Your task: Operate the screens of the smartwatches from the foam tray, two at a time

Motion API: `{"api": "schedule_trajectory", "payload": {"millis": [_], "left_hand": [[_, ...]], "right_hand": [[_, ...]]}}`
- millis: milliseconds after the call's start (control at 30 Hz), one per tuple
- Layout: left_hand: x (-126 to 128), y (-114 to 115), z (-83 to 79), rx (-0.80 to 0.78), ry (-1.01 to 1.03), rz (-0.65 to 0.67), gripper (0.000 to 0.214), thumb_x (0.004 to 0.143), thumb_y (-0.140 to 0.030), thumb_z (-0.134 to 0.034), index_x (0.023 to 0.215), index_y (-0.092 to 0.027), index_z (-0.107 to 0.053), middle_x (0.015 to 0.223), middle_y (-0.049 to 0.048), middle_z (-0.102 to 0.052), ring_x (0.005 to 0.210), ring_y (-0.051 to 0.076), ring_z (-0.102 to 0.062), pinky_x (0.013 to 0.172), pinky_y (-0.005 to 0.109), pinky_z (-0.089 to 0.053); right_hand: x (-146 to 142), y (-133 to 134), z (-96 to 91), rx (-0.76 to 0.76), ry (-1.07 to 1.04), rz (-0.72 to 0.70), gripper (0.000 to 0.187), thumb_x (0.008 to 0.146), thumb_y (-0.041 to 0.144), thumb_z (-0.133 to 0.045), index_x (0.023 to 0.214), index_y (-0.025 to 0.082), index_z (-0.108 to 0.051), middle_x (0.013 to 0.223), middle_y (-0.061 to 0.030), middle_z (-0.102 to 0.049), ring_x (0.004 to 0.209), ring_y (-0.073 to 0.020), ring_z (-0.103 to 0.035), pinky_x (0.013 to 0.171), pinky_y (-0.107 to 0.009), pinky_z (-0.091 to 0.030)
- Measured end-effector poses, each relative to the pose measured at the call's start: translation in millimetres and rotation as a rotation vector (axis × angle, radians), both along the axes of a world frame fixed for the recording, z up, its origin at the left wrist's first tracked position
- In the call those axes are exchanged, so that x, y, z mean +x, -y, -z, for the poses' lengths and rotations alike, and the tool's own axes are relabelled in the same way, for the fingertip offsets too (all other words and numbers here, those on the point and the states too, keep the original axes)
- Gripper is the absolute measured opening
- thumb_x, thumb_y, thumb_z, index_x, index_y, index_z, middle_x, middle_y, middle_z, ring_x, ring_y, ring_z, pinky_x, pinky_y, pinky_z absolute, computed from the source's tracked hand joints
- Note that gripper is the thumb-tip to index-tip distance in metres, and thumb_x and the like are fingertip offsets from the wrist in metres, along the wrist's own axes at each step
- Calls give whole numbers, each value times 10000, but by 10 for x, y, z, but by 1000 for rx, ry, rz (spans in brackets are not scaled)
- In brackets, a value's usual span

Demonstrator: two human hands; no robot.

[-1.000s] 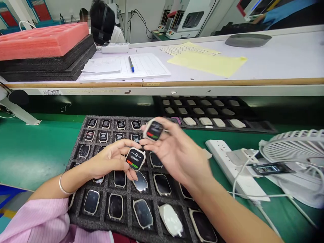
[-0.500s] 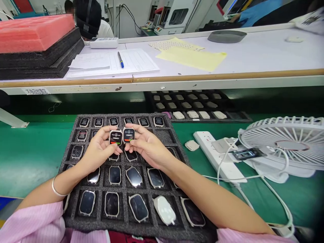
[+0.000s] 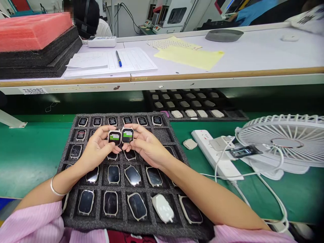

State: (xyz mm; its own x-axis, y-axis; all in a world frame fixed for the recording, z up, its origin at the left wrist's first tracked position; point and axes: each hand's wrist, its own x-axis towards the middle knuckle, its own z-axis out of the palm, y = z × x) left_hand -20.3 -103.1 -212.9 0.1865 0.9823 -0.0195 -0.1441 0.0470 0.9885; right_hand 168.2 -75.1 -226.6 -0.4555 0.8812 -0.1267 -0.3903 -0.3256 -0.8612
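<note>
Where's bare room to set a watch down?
Green bench left of the foam tray, between white stand and left forearm. White shelf right of the yellow sheet. One tray cell beyond the right hand looks bare. Crowded: nearer cells, mostly showing watches; bench right of the tray, with power strip and fan.

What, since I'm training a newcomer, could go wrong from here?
The left watch might slip from the left hand onto the tray. It could also scratch the right watch, held close by in the right hand. The white cord near the right forearm might snag.
</note>
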Motion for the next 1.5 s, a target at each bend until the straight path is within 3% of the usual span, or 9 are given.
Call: {"api": "schedule_trajectory", "payload": {"millis": [200, 433, 733, 900, 1033, 1500], "left_hand": [[-4, -2, 1, -2, -29, -1, 330, 787, -168, -696, 1081, -178, -547, 878, -23, -674, 593, 115, -735, 588, 218, -618], [-4, -1, -19, -8, -41, -13, 317, 793, -190, -706, 1072, -180, -557, 873, -22, -680, 570, 119, -733, 572, 223, -620], [-2, 1, -39, -13, -30, -8, 324, 767, -185, -703, 1061, -179, -567, 860, -21, -695, 576, 128, -735, 569, 228, -619], [2, 4, -35, -19, -50, -18, 246, 806, -262, -699, 1003, -178, -579, 791, -32, -685, 526, 117, -708, 516, 216, -595], [14, 5, -27, -29, -77, -33, 219, 814, -295, -702, 952, -177, -580, 719, -39, -668, 487, 109, -678, 473, 200, -563], [5, 4, -8, -7, -51, -17, 273, 810, -238, -725, 1041, -184, -590, 817, -21, -680, 548, 110, -700, 535, 219, -590]], "right_hand": [[0, -2, 12, -5, 18, -4, 335, 770, 136, -684, 1086, 217, -610, 817, 34, -705, 612, -110, -696, 628, -266, -532], [-6, -7, 42, 8, 24, -9, 303, 802, 198, -735, 1078, 224, -614, 801, 40, -680, 593, -110, -682, 610, -270, -526], [2, 9, 9, 39, 36, -17, 388, 729, 75, -652, 1085, 223, -607, 779, 36, -693, 623, -119, -688, 619, -262, -528], [-4, 0, 9, -7, 39, -9, 256, 803, 237, -706, 1046, 209, -632, 771, 29, -683, 559, -120, -677, 559, -261, -517], [-14, -5, 18, -14, 41, -6, 253, 816, 313, -733, 1028, 206, -645, 758, 26, -684, 537, -126, -681, 530, -253, -509], [-4, 1, 3, -2, 42, 10, 280, 785, 194, -714, 1055, 216, -642, 713, 45, -689, 570, -124, -690, 564, -263, -529]]}}
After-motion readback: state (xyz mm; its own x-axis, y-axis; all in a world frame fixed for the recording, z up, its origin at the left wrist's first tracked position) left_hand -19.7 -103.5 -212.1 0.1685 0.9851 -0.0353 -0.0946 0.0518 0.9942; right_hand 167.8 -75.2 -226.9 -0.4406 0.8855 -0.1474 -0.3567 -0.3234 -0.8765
